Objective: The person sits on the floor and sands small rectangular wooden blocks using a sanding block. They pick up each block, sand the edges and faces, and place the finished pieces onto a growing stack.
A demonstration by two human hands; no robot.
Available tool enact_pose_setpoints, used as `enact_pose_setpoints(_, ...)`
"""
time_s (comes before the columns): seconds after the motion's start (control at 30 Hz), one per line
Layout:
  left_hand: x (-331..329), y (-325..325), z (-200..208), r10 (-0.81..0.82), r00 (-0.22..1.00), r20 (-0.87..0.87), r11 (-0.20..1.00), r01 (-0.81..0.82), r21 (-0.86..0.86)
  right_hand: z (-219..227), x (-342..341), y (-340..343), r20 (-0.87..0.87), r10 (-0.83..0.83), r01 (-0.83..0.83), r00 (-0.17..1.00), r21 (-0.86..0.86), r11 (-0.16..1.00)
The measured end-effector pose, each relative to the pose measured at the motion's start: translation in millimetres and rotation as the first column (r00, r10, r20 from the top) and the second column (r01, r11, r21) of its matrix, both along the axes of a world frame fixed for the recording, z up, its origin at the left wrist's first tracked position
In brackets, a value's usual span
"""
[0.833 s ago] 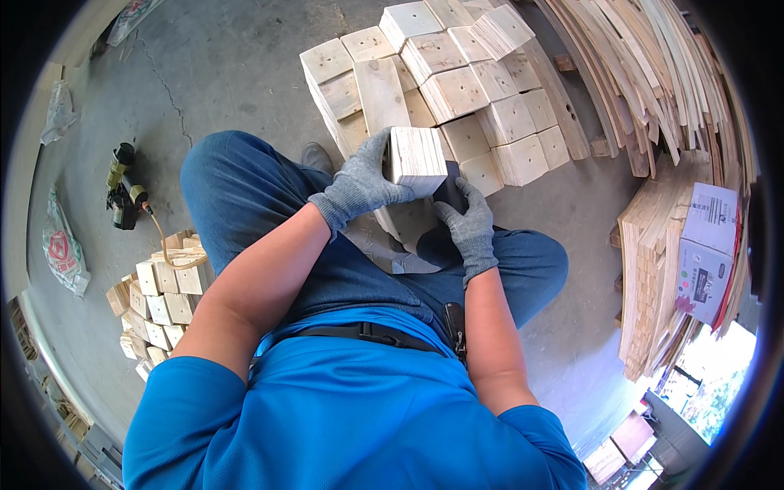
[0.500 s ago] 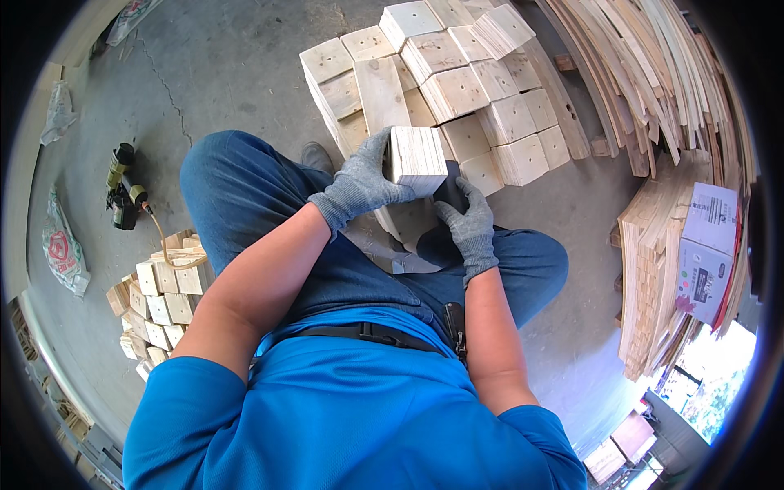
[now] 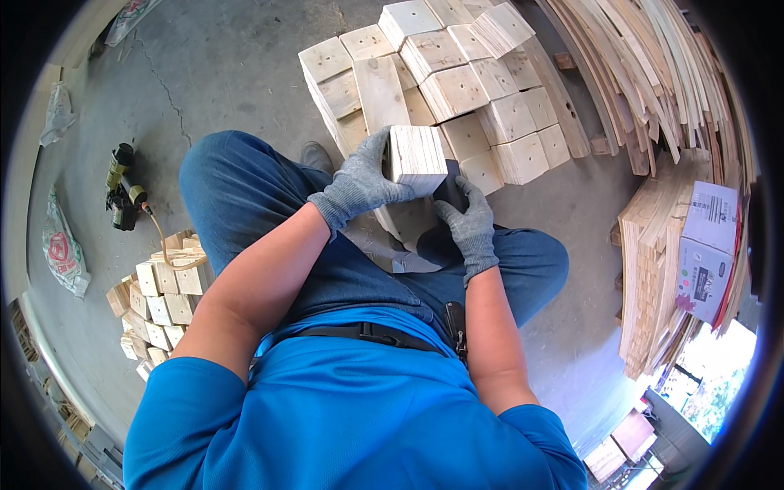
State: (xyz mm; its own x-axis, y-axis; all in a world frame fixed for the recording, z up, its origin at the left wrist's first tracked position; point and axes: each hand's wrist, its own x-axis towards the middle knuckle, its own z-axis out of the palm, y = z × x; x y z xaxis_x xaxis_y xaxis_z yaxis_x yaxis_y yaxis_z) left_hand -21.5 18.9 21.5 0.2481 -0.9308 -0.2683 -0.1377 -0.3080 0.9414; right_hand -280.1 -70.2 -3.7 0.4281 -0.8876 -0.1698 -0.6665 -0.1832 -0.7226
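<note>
In front of my knees, my left hand (image 3: 367, 178) in a grey knit glove is closed round a pale wooden block (image 3: 416, 161). Thin layers show as lines on the face turned toward me. My gloved right hand (image 3: 471, 219) grips a flat black piece (image 3: 448, 186), which lies against the block's right side. Its kind I cannot make out, as my fingers cover part of it. Just beyond both hands rises a stack of similar wooden blocks (image 3: 457, 91), many with a small dark hole in the top. A longer board (image 3: 380, 91) rests on that stack.
Left on the concrete floor lies an air-powered nailer (image 3: 122, 188) with its hose (image 3: 161, 237), near a second pile of blocks (image 3: 159, 302). Plastic bags (image 3: 65, 245) lie farther left. Long wooden strips (image 3: 629, 65), stacked boards (image 3: 653, 245) and a white carton (image 3: 706, 245) line the right side.
</note>
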Motion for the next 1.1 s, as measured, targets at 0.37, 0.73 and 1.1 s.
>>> enact_pose_setpoints(0.37,1.3,-0.7,-10.3,-0.011,1.0,-0.002,1.0,0.011,-0.019,7.3,3.4,0.8,-0.039,-0.004,0.005,0.999,0.027,1.0)
enact_pose_setpoints(0.73,0.7,0.7,-8.9,0.007,0.999,-0.034,1.0,-0.007,-0.009,7.7,4.3,1.2,-0.026,0.001,-0.001,1.0,0.001,1.0)
enact_pose_setpoints(1.1,2.1,-1.1,-8.2,-0.018,0.999,0.045,0.999,0.016,0.049,1.7,1.8,0.9,0.0,0.003,-0.003,1.0,-0.003,1.0)
